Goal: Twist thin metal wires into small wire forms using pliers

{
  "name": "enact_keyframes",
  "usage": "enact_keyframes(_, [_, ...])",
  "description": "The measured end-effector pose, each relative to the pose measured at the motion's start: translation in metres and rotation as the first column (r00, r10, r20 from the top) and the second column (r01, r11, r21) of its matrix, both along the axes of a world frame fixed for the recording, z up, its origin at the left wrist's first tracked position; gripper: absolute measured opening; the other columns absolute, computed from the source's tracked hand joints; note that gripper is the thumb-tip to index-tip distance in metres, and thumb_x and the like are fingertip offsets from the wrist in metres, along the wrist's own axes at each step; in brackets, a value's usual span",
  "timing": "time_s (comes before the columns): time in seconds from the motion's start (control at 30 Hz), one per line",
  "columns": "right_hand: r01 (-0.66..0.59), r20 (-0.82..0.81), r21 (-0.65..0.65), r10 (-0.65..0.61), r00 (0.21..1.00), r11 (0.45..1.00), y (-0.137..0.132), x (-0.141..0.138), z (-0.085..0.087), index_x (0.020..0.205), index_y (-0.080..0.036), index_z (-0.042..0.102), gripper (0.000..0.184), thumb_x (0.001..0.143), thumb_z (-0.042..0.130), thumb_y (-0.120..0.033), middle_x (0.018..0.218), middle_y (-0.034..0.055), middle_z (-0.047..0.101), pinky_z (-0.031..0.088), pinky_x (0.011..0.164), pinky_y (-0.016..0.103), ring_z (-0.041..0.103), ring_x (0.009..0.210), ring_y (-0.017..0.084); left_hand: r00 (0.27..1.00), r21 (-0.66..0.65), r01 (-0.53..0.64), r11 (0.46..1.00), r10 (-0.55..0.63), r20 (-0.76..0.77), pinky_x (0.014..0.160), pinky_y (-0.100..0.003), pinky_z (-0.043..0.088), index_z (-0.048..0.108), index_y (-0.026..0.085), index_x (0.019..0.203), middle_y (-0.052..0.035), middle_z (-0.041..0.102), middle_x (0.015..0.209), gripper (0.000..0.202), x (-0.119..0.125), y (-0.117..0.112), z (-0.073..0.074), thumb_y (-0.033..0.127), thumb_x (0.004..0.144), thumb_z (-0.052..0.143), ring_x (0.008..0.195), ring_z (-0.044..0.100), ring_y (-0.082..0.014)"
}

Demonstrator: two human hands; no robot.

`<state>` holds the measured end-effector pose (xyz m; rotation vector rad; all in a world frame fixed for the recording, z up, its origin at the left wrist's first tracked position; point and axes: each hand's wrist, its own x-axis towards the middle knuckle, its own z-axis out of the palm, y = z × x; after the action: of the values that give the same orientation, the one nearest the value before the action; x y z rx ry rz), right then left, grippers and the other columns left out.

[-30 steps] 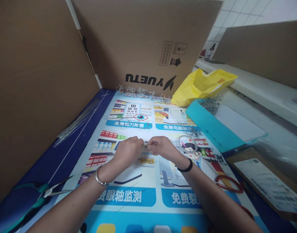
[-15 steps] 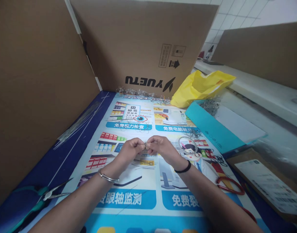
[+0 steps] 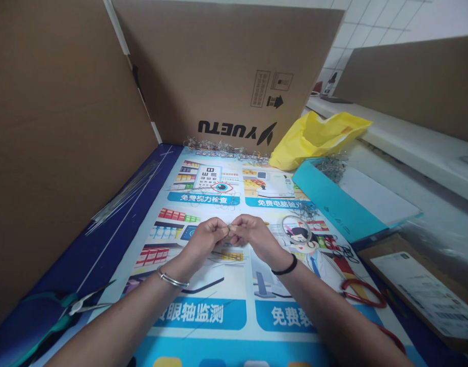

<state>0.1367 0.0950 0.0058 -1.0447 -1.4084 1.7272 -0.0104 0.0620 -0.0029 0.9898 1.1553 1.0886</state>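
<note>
My left hand [image 3: 208, 236] and my right hand [image 3: 250, 232] meet fingertip to fingertip over the middle of the printed mat [image 3: 234, 351]. Both are closed in a pinch on a tiny greyish piece, mostly hidden by the fingers and too small to name. To the right of my right hand lies a ring of coiled wire [image 3: 296, 229], with a small tangle of thin wire [image 3: 305, 209] just beyond it. Near my left forearm, pliers with green handles [image 3: 75, 308] rest with their jaws apart. Red-handled scissors [image 3: 365, 293] lie partly behind my right forearm.
Straight wire lengths [image 3: 122, 199] lie at the left. Cardboard panels [image 3: 226, 66] wall off the back and left. A wire heap [image 3: 226, 148] runs along the back edge. A yellow bag [image 3: 313, 137], a blue box [image 3: 333, 204] holding wire pieces, and a labelled brown package [image 3: 420, 290] stand right.
Both hands stay together in nearly the same place. My right wrist has shifted slightly left, and the fingers have moved only a little.
</note>
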Motion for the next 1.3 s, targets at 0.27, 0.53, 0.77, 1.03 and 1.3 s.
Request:
enact_keyframes(0.27, [0.030, 0.064, 0.044, -0.033, 0.997, 0.999, 0.001, -0.003, -0.005, 0.067, -0.015, 0.056, 0.015, 0.067, 0.063, -0.029, 0.050, -0.0026, 0.060, 0.045, 0.048, 0.020, 0.057, 0.046, 0.010, 0.988, 0.055, -0.006, 0.998, 0.014, -0.156, 0.046, -0.019, 0.027, 0.049, 0.016, 0.064, 0.0063, 0.046, 0.048, 0.017, -0.002, 0.002, -0.004, 0.029, 0.071, 0.058, 0.044, 0.037, -0.0066])
enact_keyframes(0.53, [0.032, 0.104, 0.049, -0.037, 0.994, 0.998, 0.000, -0.005, -0.008, 0.068, -0.016, 0.055, 0.012, 0.068, 0.060, -0.026, 0.051, -0.0030, 0.059, 0.047, 0.048, 0.020, 0.058, 0.046, 0.009, 0.925, 0.099, 0.057, 0.993, -0.015, -0.379, 0.047, -0.020, 0.031, 0.052, 0.017, 0.064, 0.0055, 0.050, 0.050, 0.013, -0.008, 0.007, -0.004, 0.027, 0.072, 0.055, 0.045, 0.042, -0.0085])
enact_keyframes(0.77, [0.058, 0.074, 0.058, -0.063, 0.995, 0.997, 0.002, -0.011, -0.012, 0.073, -0.016, 0.056, 0.017, 0.070, 0.061, -0.032, 0.051, -0.0027, 0.059, 0.049, 0.051, 0.023, 0.059, 0.049, 0.012, 0.960, 0.082, 0.004, 0.997, 0.019, -0.280, 0.045, -0.019, 0.030, 0.050, 0.017, 0.063, 0.0063, 0.048, 0.048, 0.016, -0.008, 0.009, 0.000, 0.029, 0.070, 0.058, 0.043, 0.040, -0.0073])
enact_keyframes(1.03, [-0.480, 0.735, 0.461, -0.019, 0.677, 0.747, 0.004, 0.020, 0.022, 0.071, -0.017, 0.064, 0.016, 0.079, 0.052, -0.022, 0.071, 0.0028, 0.066, 0.040, 0.060, 0.024, 0.060, 0.068, 0.014, 0.832, 0.171, -0.023, 0.985, 0.114, -0.543, 0.049, -0.021, 0.039, 0.055, 0.017, 0.071, 0.0019, 0.059, 0.064, 0.012, -0.049, 0.026, 0.005, 0.029, 0.072, 0.054, 0.051, 0.054, -0.0097])
enact_keyframes(1.3, [-0.866, 0.942, 0.312, -0.247, 0.228, 0.391, -0.037, 0.011, 0.016, 0.074, -0.014, 0.061, 0.016, 0.074, 0.050, -0.003, 0.074, 0.0090, 0.063, 0.031, 0.050, 0.027, 0.059, 0.063, 0.019, 0.643, 0.163, -0.010, 0.987, 0.131, -0.755, 0.052, -0.023, 0.037, 0.057, 0.020, 0.068, 0.0021, 0.061, 0.061, 0.012, -0.066, 0.032, -0.007, 0.030, 0.072, 0.053, 0.055, 0.057, -0.0141])
